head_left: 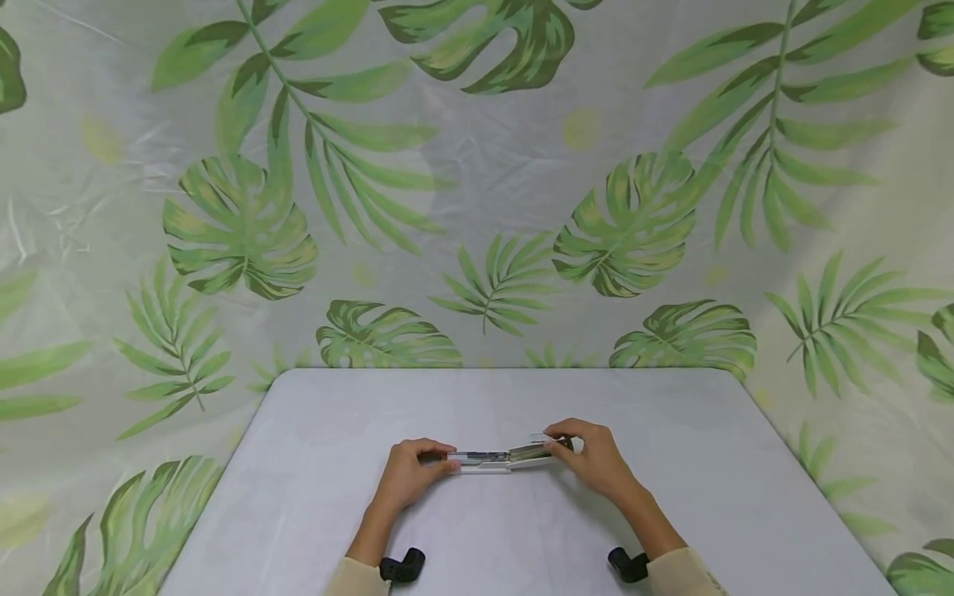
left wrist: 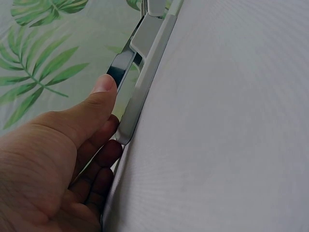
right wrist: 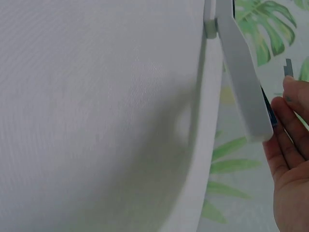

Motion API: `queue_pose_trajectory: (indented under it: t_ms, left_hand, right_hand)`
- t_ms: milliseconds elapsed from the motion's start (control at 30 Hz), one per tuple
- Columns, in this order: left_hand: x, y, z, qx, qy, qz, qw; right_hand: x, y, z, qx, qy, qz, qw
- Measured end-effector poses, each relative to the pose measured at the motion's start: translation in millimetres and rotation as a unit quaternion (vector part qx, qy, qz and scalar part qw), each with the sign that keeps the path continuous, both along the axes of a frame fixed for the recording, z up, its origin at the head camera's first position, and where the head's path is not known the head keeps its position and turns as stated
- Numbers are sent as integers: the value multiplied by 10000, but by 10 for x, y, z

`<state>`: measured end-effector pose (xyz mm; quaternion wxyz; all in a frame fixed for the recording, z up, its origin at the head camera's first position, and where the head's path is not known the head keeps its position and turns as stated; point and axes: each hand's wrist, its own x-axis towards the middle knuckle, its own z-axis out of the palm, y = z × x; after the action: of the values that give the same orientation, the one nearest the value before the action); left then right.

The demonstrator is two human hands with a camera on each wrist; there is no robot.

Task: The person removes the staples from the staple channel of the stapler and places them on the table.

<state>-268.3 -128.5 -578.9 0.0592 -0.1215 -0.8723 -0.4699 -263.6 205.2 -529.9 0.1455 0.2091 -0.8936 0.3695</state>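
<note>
One broad white table with rounded corners [head_left: 328, 418] lies beneath two bare hands: the left hand [head_left: 406, 476] at nine o'clock, the right hand [head_left: 598, 457] at three. Between them, near the table's middle, the left thumb and fingers pinch one end of a slim white plastic-and-metal stapler [head_left: 495, 467], probably to steady it. It looks opened out, tilted at the right, dark and shiny metal bared along white shells. Toward its two o'clock, right thumb and fingertip pinch a thin grey strip [right wrist: 288, 67], perhaps for control.
</note>
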Motion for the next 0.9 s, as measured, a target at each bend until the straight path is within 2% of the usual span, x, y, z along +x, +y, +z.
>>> queue_pose_trajectory:
  t_ms: [233, 500, 900]
  left_hand:
    - [7, 11, 12, 65, -94, 24, 9999]
    - [7, 8, -3, 67, -105, 46, 9999]
    - [7, 5, -8, 76, -33, 50, 10000]
  right_hand:
    - [5, 125, -2, -14, 204, -3, 9998]
    - [47, 290, 39, 67, 180, -177, 9997]
    - [86, 578, -35, 163, 206, -582, 9980]
